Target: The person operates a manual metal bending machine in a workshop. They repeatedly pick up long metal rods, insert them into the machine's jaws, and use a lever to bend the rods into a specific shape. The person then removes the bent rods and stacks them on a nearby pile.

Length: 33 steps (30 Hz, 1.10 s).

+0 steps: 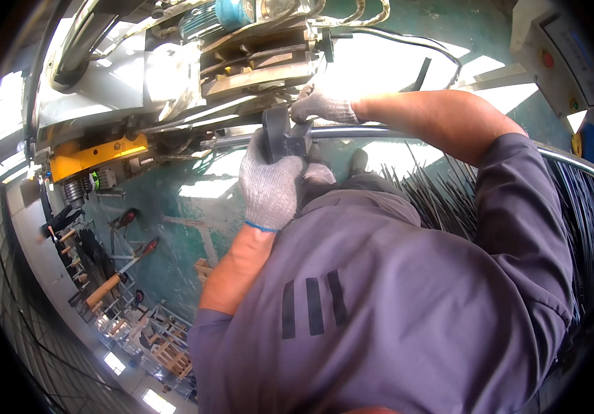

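Note:
My left hand (268, 185), in a light grey knit glove with a blue cuff edge, is closed on a dark grey block (276, 129) in front of the machine. My right hand (319, 106), gloved the same way, reaches over to the block's far right side. Its fingers are curled at the machine's edge, and whatever they hold is hidden. A shiny metal rail (366, 132) runs left to right beside the block and passes under my right forearm. Whether the block clasps the rail or rests against it, I cannot tell.
The machine (255, 62) stretches across the far side, with a blue motor (217, 17) on top and a yellow part (100, 157) at left. Many thin dark rods (441, 193) lie at right. A control box (552, 58) stands far right. Racks and pallets (169, 355) stand lower left.

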Available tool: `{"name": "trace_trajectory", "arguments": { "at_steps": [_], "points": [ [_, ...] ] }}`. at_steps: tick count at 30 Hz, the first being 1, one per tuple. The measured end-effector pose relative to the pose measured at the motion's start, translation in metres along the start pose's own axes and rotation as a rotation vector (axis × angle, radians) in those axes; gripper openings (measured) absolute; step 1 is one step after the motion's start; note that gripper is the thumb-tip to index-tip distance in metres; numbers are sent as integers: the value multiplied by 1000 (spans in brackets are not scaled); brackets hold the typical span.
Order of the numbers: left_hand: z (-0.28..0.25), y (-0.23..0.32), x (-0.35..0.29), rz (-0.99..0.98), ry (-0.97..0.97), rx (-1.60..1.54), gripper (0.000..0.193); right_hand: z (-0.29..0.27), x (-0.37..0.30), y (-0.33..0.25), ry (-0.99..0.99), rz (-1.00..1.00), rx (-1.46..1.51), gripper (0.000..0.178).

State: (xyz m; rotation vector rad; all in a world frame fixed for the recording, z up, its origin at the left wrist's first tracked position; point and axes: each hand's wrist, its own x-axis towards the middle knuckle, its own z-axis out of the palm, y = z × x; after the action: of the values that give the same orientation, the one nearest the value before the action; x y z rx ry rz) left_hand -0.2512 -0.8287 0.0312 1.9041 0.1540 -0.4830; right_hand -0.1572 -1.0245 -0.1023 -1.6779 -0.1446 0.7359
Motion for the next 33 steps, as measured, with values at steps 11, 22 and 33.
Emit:
{"name": "trace_trajectory", "arguments": {
  "at_steps": [11, 22, 33],
  "points": [
    [6, -6, -2, 79, 72, -61, 39, 0, 10, 9, -16, -21, -80, 29],
    [10, -9, -8, 57, 106, -60, 54, -3, -6, -12, 9, -11, -66, 22],
    [7, -16, -7, 136, 58, -43, 56, -1, -4, -7, 49, 5, -102, 28]
  ]
}}
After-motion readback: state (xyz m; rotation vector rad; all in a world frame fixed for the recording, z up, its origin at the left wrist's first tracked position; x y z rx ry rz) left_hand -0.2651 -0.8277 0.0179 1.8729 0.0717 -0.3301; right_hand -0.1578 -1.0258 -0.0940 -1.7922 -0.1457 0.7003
